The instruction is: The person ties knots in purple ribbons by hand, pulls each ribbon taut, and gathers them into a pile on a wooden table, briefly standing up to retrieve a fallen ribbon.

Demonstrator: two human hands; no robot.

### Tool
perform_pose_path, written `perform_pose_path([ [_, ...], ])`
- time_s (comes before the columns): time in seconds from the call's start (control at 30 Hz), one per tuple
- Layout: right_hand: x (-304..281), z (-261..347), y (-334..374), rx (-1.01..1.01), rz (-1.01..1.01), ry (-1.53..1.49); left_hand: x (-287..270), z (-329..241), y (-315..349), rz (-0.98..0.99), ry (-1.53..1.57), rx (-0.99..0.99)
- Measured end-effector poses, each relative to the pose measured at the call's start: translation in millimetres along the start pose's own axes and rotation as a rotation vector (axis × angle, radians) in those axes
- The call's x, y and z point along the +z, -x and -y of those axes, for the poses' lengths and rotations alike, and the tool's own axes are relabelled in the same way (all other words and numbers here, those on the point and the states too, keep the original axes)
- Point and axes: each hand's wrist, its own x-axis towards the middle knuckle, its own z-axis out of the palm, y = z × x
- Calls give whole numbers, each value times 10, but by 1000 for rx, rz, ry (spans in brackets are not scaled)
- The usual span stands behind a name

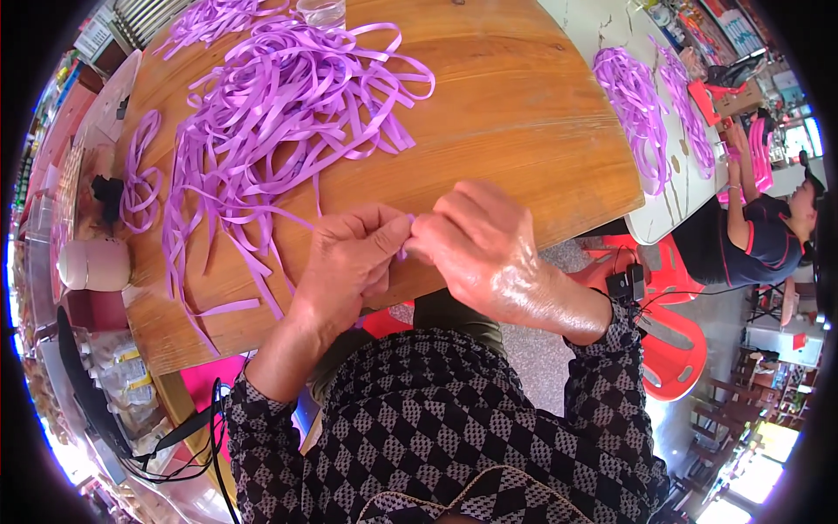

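My left hand (353, 258) and my right hand (478, 249) meet above the near edge of the wooden table (524, 113). Both are closed, fingertips pinching a narrow purple ribbon (402, 254); only a small piece of it shows between them. One strand runs from the left hand back toward a large tangled pile of purple ribbons (288, 96) at the table's left and middle. Loose ribbon ends hang down the pile's near side, close to my left wrist. How the ribbon is folded or looped inside my fingers is hidden.
A clear cup (321, 12) stands behind the pile. On the right, a white marbled table (602, 26) bears more purple ribbon bundles (630, 113). Another person (759, 227) works beside it, hands raised. Red plastic chairs (676, 349) stand nearby. A pale round container (94, 265) sits at the left.
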Motion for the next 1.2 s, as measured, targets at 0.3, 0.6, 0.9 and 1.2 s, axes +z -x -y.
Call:
perform_pose_path([
  [0.3,92,-125,15,360,69,-552,-51,-62,72,255,-140,-22],
  [0.6,339,74,33,913,-226,-1221,64,12,93,-96,-311,278],
  [0.9,424,22,82,989,-128,-1604,-31,-17,177,-130,-467,503],
  [1.2,511,78,40,1017,-272,-1667,60,107,151,-224,-390,624],
])
